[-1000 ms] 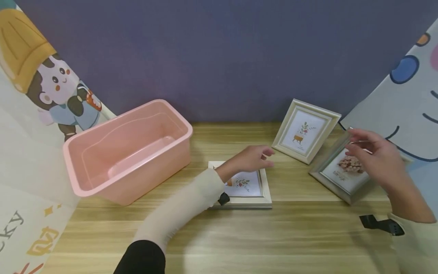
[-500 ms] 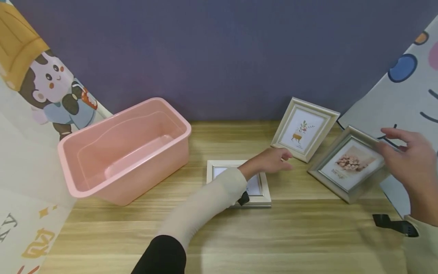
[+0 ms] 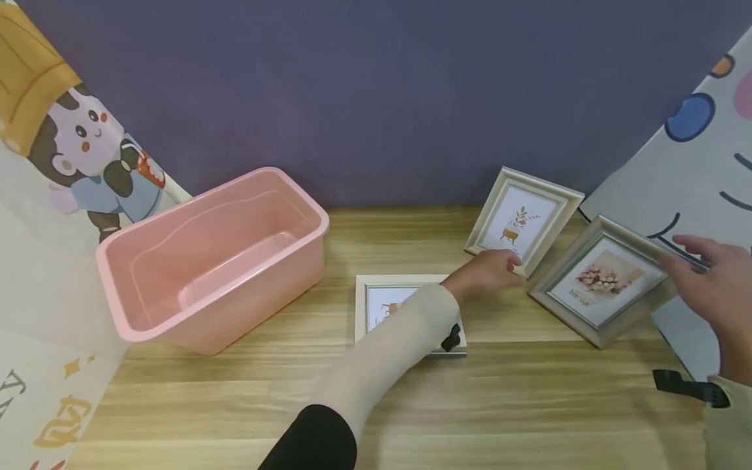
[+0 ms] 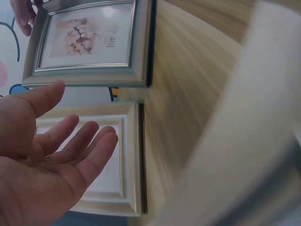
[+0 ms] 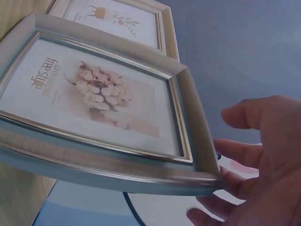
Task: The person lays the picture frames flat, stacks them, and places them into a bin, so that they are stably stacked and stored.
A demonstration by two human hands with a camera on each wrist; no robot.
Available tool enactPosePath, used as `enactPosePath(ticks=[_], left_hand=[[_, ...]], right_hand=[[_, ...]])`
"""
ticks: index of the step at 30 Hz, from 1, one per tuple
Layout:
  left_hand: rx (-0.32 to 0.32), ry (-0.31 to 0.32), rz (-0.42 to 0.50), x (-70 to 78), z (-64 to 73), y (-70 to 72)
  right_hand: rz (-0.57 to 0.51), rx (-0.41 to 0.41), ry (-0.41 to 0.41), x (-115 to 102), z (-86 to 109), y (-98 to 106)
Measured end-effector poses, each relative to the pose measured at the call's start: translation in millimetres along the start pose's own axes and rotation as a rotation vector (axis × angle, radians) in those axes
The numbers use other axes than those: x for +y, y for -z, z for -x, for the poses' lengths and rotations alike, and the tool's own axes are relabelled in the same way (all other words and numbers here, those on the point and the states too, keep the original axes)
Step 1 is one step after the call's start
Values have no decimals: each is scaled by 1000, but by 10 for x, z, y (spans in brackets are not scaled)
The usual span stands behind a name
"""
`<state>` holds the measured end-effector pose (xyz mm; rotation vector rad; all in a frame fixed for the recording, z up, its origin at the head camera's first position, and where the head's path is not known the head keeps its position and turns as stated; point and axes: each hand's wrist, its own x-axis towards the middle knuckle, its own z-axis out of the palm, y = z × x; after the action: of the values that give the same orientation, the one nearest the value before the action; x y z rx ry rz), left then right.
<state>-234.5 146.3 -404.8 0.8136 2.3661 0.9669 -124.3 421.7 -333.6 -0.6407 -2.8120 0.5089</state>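
A cream picture frame (image 3: 525, 212) with a potted-plant print stands tilted at the back right. My left hand (image 3: 490, 269) is in front of its lower edge, and in the left wrist view its fingers (image 4: 97, 157) are spread loosely with nothing in them. To the right, a silver picture frame (image 3: 599, 282) with a flower print leans back. Beside its right edge is my right hand (image 3: 719, 281), thumb apart from the frame. The right wrist view shows fingers (image 5: 242, 153) at the frame's corner; whether they touch it I cannot tell.
Another cream picture frame (image 3: 376, 297) lies flat on the wooden table (image 3: 529, 405), partly hidden under my left sleeve. At the left stands a pink plastic bin (image 3: 270, 274). A dark blue wall (image 3: 382, 98) rises behind the table.
My left hand has moved right, from above the flat frame to the standing cream frame. My right hand has shifted right from over the silver frame to beside its edge.
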Motion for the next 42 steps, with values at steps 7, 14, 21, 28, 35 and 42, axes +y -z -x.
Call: enactPosePath(ticks=[7,14,21,28,35,42], left_hand=[[24,19,52,62,-126,-172],[30,62,172,83,-143,-272],[8,24,190,165,-190,-342],[16,35,167,217,-279,-432],[19,12,146,234,-353,-507],[86,74,140,239,-394,-574]], right_hand=[[-18,-97,-59,65,-45,-30],[0,-110,-66,116,-73,-36],[-6,-134,-25,183,-85,9],[-5,-128,35,240,-88,38],[-91,-120,23,301,-89,33],[-120,-121,-4,296,-83,0]])
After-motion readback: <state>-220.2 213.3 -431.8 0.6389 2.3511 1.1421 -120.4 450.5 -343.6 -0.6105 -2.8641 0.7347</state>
